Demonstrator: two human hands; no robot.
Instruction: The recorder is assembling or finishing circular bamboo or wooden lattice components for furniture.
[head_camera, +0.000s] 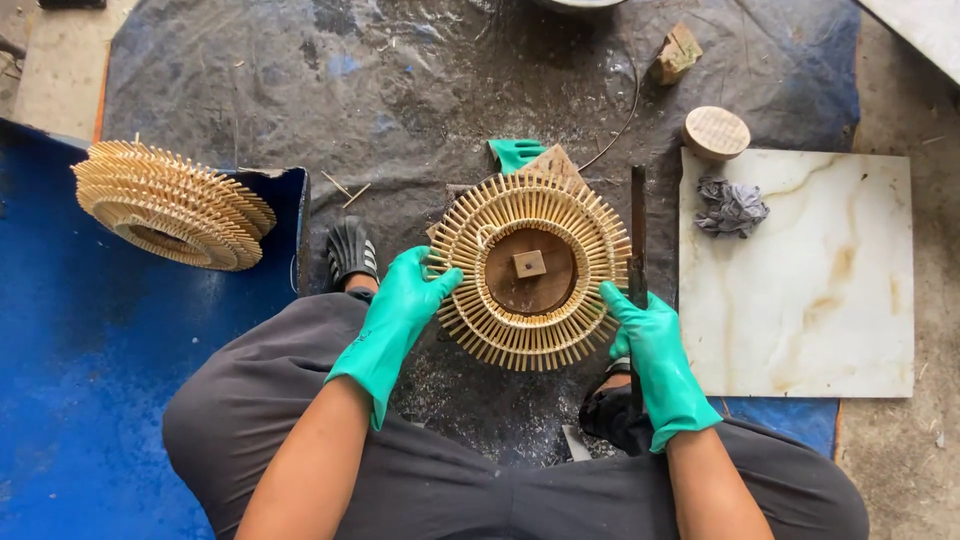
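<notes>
A round wheel of radiating bamboo sticks with a brown wooden disc and a small square block at its centre lies in front of me. My left hand, in a green rubber glove, grips its left rim. On the right rim sits my right hand, gloved the same way, holding the wheel there. A dark flat metal bar stands just beside the right hand; whether the hand holds it too is unclear.
A stack of finished bamboo wheels rests on a blue surface at left. A white marble slab with a grey rag lies at right. A round wooden block and a wood scrap sit on the dark tarp.
</notes>
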